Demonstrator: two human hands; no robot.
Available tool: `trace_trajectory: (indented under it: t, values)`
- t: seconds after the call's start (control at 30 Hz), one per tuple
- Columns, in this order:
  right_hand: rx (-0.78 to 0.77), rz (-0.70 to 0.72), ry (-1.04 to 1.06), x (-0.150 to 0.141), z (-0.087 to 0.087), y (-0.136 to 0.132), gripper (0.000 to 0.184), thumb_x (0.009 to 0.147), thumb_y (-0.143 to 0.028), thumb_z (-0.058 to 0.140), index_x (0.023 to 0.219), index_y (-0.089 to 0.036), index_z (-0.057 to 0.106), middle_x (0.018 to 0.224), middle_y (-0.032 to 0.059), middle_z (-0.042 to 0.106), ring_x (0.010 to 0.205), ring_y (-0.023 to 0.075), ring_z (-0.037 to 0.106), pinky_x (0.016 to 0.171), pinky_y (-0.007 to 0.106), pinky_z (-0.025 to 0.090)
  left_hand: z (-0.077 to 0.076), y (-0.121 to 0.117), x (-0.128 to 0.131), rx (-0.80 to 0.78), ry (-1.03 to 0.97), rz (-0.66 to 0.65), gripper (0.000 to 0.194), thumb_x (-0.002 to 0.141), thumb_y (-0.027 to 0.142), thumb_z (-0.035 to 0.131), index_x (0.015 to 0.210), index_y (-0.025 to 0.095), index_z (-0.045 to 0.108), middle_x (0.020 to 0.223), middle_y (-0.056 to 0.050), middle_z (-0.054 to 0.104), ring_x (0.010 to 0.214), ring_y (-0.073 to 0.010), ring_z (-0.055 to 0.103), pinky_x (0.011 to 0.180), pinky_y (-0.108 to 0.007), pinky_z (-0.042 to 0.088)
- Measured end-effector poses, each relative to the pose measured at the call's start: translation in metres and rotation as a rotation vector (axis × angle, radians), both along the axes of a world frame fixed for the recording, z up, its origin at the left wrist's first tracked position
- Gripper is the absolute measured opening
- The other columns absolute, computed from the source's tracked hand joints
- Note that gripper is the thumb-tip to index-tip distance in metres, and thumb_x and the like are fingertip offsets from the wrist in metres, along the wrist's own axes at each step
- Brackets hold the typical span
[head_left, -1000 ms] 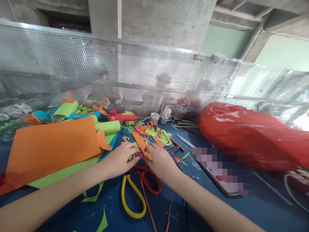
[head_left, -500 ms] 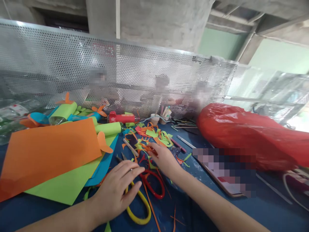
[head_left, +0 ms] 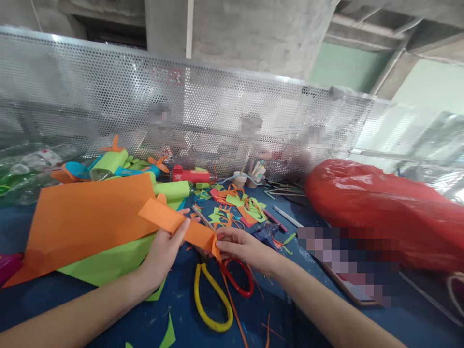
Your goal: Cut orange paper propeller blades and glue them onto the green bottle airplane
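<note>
An orange paper strip [head_left: 165, 216] is stretched between my two hands above the table. My left hand [head_left: 166, 251] is closed on its middle, thumb on top. At the strip's right end, which looks folded or curled, the fingers of my right hand [head_left: 241, 246] pinch it. Just below lie scissors with one yellow handle loop [head_left: 213, 309] and one red loop [head_left: 241, 285]; their blades are mostly hidden under the strip and hands. A large orange sheet [head_left: 90, 212] lies left of my left hand, over a green sheet [head_left: 105, 261].
Paper scraps [head_left: 235, 200] litter the middle of the blue table [head_left: 195, 333]. A red plastic bag [head_left: 380, 208] and a phone [head_left: 351, 290] lie right. Paper-wrapped bottles [head_left: 192, 175] and cups [head_left: 239, 181] stand before a perforated metal screen [head_left: 217, 106], with people behind it.
Both hands have come together on an orange paper strip, now lifted. My left hand has left the scissors. My right hand has drawn back from the scraps. The view has shifted slightly.
</note>
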State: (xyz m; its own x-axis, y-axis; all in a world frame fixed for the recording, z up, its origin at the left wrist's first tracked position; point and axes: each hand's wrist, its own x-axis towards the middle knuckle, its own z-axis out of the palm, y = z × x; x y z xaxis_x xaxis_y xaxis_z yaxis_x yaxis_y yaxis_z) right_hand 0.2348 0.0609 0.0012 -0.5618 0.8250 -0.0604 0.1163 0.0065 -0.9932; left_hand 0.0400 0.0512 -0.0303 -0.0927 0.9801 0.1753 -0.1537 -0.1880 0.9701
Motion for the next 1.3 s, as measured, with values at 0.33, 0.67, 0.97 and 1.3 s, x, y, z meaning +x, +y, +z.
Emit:
trace_trajectory:
  t: [0.33, 0.67, 0.97, 1.3]
  values:
    - [0.245, 0.109, -0.062, -0.004, 0.007, -0.011, 0.035, 0.079, -0.025, 0.067, 0.110, -0.021, 0.052, 0.082, -0.0028, 0.057, 0.070, 0.0117, 0.056, 0.062, 0.022, 0.044, 0.004, -0.004, 0.001, -0.063, -0.041, -0.086, 0.050, 0.079, 0.044, 0.066, 0.121, 0.019, 0.055, 0.103, -0.011, 0.073, 0.097, -0.0290, 0.068, 0.082, -0.040, 0.053]
    - [0.402, 0.113, -0.210, -0.009, -0.006, -0.014, 0.014, 0.073, -0.013, 0.065, 0.085, -0.018, 0.068, 0.078, -0.0002, 0.065, 0.067, 0.0143, 0.059, 0.065, 0.026, 0.047, 0.003, -0.007, 0.002, -0.115, -0.128, -0.158, 0.043, 0.079, 0.044, 0.065, 0.113, 0.019, 0.057, 0.086, -0.007, 0.075, 0.083, -0.0277, 0.070, 0.076, -0.039, 0.053]
    - [0.366, 0.034, -0.225, -0.008, -0.007, -0.010, 0.013, 0.077, -0.029, 0.067, 0.080, -0.017, 0.067, 0.066, 0.0000, 0.062, 0.057, 0.0130, 0.055, 0.056, 0.024, 0.044, 0.005, -0.008, 0.006, -0.126, -0.275, -0.199, 0.019, 0.075, 0.033, 0.066, 0.085, 0.019, 0.058, 0.085, -0.005, 0.074, 0.088, -0.0260, 0.069, 0.079, -0.037, 0.052]
    - [0.306, -0.009, -0.209, -0.010, -0.009, -0.009, 0.027, 0.082, -0.044, 0.063, 0.077, -0.018, 0.059, 0.067, 0.0015, 0.065, 0.053, 0.0121, 0.056, 0.052, 0.024, 0.045, -0.006, -0.006, 0.005, -0.170, -0.253, -0.219, 0.029, 0.077, 0.041, 0.069, 0.089, 0.016, 0.064, 0.088, -0.005, 0.072, 0.085, -0.0243, 0.067, 0.073, -0.032, 0.050]
